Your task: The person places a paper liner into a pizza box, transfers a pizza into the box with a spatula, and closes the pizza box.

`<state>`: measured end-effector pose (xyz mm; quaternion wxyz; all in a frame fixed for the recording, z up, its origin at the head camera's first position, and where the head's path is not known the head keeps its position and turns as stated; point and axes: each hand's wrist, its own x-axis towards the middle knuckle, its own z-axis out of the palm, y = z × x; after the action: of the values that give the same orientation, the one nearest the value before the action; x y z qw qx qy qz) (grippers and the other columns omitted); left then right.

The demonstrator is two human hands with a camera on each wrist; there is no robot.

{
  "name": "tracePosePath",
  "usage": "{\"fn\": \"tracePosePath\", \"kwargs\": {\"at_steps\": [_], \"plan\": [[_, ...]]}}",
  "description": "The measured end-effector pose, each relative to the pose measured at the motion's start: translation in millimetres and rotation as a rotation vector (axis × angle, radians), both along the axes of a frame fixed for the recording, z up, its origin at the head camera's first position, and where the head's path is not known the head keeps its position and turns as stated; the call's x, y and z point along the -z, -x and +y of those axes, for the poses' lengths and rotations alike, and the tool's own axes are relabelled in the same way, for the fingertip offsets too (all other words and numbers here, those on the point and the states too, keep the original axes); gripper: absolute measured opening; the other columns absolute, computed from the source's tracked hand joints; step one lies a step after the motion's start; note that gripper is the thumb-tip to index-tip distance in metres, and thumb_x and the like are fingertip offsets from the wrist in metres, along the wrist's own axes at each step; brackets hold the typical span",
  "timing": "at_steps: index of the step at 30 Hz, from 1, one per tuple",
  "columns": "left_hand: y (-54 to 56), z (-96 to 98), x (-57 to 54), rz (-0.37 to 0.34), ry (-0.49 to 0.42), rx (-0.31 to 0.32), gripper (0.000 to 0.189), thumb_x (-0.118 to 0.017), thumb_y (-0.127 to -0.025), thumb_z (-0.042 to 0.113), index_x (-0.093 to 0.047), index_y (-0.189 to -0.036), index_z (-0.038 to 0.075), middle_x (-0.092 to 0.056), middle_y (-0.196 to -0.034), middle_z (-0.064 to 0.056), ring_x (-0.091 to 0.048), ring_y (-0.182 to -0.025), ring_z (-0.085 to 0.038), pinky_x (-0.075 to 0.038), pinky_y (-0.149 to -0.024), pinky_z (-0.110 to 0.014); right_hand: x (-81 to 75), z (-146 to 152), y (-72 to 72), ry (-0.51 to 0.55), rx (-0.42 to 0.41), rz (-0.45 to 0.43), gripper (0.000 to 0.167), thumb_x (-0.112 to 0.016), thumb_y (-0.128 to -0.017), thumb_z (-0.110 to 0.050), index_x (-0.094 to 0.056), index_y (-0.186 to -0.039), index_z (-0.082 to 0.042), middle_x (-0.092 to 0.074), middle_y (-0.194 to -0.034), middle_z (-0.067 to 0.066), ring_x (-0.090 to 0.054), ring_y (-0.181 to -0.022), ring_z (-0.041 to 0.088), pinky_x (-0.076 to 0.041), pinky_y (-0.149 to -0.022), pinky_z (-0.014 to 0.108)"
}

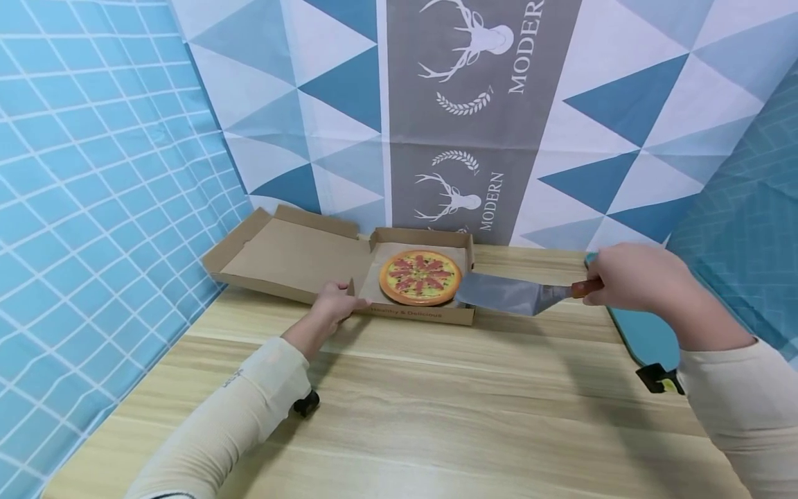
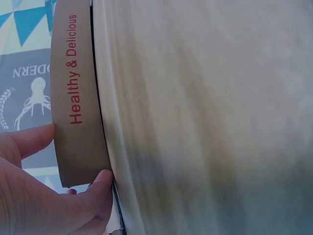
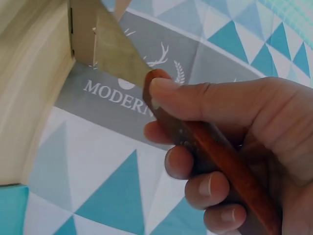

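An open cardboard pizza box [image 1: 424, 314] stands at the back of the table, its lid [image 1: 299, 249] folded out to the left. On the paper inside lies a pizza [image 1: 420, 277] with red toppings and an orange crust. My left hand [image 1: 333, 305] grips the box's front left corner, and in the left wrist view the thumb and fingers hold the end of the printed wall [image 2: 76, 98]. My right hand [image 1: 636, 277] holds a spatula [image 1: 501, 292] by its wooden handle [image 3: 230, 171]. The blade reaches over the box's right wall, its tip beside the pizza's right edge; contact cannot be told.
A teal board [image 1: 648, 333] lies at the table's right side, partly behind my right arm. Patterned wall coverings [image 1: 337, 104] rise directly behind the box and along the left. The wooden tabletop [image 1: 399, 402] spreads in front of the box.
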<state>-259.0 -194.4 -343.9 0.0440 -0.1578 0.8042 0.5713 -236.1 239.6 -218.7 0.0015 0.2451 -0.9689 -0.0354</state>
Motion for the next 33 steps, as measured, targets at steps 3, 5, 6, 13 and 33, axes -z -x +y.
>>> {"fn": "tracePosePath", "kwargs": {"at_steps": [3,5,6,13,33], "plan": [[0.9,-1.1,-2.4,-0.014,-0.004,0.032,0.076,-0.07,-0.089,0.009,-0.024,-0.148,-0.005,-0.025,-0.152,-0.026,-0.031,-0.137,-0.044,-0.028,-0.112,-0.052,8.5,5,-0.9,0.054,-0.012,0.013,0.019,-0.079,-0.082,-0.025,-0.065,-0.069,-0.019,-0.048,-0.059,-0.005,-0.043,-0.053,0.012,-0.035,-0.049,0.03],[1.7,-1.7,-3.5,-0.021,-0.007,0.047,0.077,-0.069,-0.09,0.009,-0.022,-0.149,-0.005,-0.022,-0.154,-0.026,-0.032,-0.136,-0.046,-0.028,-0.112,-0.052,13.4,6,-1.2,0.088,-0.018,0.016,0.019,-0.078,-0.083,-0.024,-0.065,-0.07,-0.018,-0.046,-0.058,-0.005,-0.042,-0.053,0.013,-0.033,-0.049,0.03],[1.8,-1.9,-3.9,-0.026,-0.005,0.052,0.077,-0.069,-0.09,0.01,-0.022,-0.15,-0.004,-0.022,-0.154,-0.026,-0.033,-0.135,-0.047,-0.028,-0.112,-0.053,15.7,6,-1.6,0.103,-0.024,0.022,0.02,-0.077,-0.084,-0.023,-0.064,-0.069,-0.018,-0.044,-0.057,-0.004,-0.041,-0.052,0.012,-0.031,-0.049,0.03],[1.0,-3.2,-2.8,-0.028,0.037,0.065,0.076,-0.069,-0.091,0.012,-0.023,-0.149,-0.005,-0.023,-0.154,-0.026,-0.036,-0.132,-0.049,-0.029,-0.11,-0.055,31.1,6,-2.4,0.186,-0.046,0.021,0.017,-0.076,-0.085,-0.023,-0.066,-0.073,-0.017,-0.049,-0.059,-0.006,-0.043,-0.051,0.012,-0.036,-0.048,0.03],[-17.9,0.7,-11.2,0.271,0.544,0.144,0.063,-0.08,-0.081,0.018,-0.049,-0.13,-0.007,-0.058,-0.118,-0.026,-0.056,-0.107,-0.038,-0.048,-0.092,-0.048,45.8,16,-5.5,0.261,-0.042,0.08,0.014,-0.078,-0.083,-0.023,-0.073,-0.083,-0.01,-0.053,-0.06,-0.008,-0.044,-0.05,0.011,-0.037,-0.047,0.03]]}}
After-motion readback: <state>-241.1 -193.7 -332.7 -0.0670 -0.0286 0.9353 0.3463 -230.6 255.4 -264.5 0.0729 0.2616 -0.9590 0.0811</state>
